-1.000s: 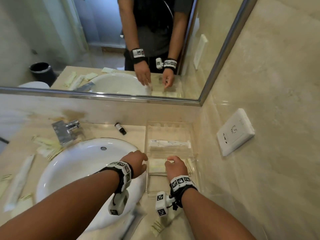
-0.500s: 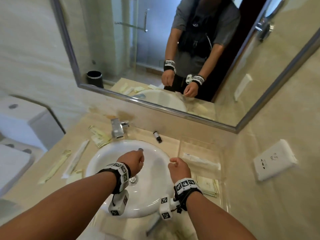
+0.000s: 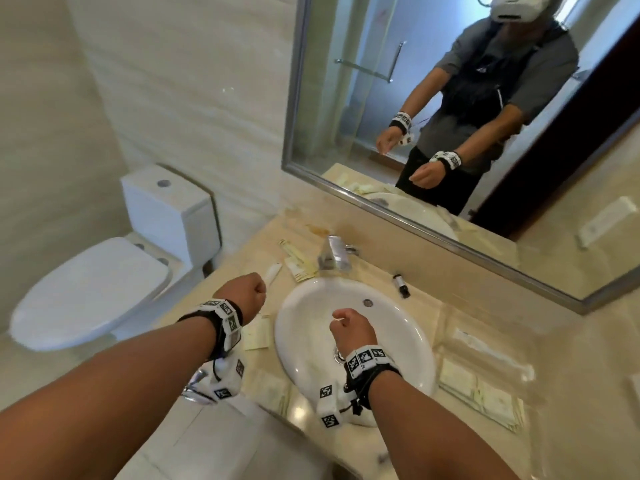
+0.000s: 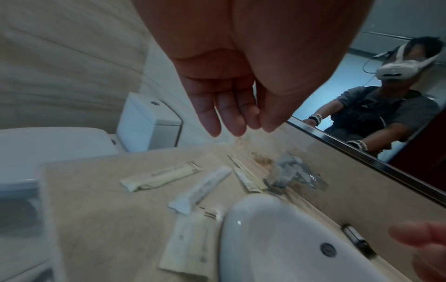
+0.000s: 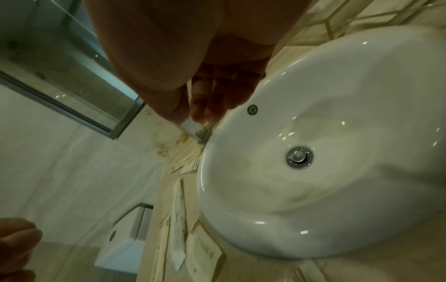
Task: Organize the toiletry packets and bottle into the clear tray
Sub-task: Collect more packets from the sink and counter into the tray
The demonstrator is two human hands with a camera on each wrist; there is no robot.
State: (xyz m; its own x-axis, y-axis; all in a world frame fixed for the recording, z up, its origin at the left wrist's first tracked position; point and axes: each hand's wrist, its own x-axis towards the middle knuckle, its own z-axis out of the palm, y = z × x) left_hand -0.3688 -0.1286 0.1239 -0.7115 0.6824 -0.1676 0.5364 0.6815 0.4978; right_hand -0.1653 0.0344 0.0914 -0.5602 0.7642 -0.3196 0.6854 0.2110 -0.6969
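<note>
Both hands hold nothing: left hand (image 3: 246, 293) over the counter (image 3: 221, 282), fingers loose in wrist view; right hand (image 3: 349, 329) over the sink (image 3: 408, 327), fingers lightly bent. Head view alone shows the clear tray (image 3: 485, 355) w/ packets on the right, small bottle (image 3: 401, 285) behind the sink. Left wrist view shows more packets (image 4: 161, 176) left of it.

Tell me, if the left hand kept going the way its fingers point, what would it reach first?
Probably the white tube lying among the packets left of the sink; the left hand is empty, though depth is hard to judge.

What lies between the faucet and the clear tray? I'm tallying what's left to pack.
In the head view, only the small dark bottle lies on the counter between faucet and clear tray.
</note>
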